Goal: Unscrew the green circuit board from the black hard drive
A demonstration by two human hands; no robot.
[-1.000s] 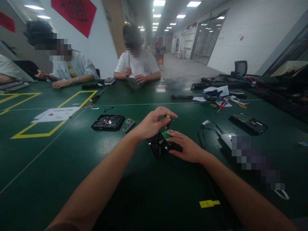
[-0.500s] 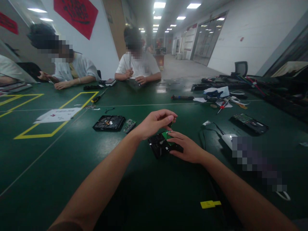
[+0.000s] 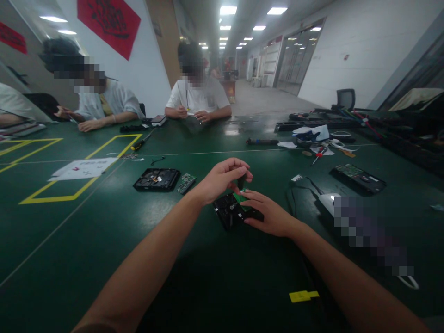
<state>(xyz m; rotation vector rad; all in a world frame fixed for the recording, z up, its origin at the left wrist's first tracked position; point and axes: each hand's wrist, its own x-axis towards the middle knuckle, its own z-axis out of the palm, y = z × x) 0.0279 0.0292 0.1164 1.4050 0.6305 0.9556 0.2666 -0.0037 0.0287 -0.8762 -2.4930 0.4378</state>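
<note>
Near the middle of the table lies a black hard drive (image 3: 226, 209) with a green circuit board (image 3: 239, 198) on its upper face. My left hand (image 3: 227, 178) is bent over the far side of the drive, its fingers closed on a dark upright screwdriver (image 3: 242, 181). Its tip is hidden by my fingers, so I cannot tell whether it touches a screw. My right hand (image 3: 265, 210) holds the drive from the right, with fingers across the board side and the thumb at the near side.
To the left are an opened drive casing (image 3: 157, 179) and a loose circuit board (image 3: 187, 183). Another drive (image 3: 358, 178) lies right, beyond a cable (image 3: 293, 199). A red screwdriver (image 3: 319, 156) and papers lie farther back. Two co-workers (image 3: 199, 99) sit across the table.
My left hand has shifted slightly, and more of the dark screwdriver shows between its fingers. The right hand and the drive stay almost where they were.
</note>
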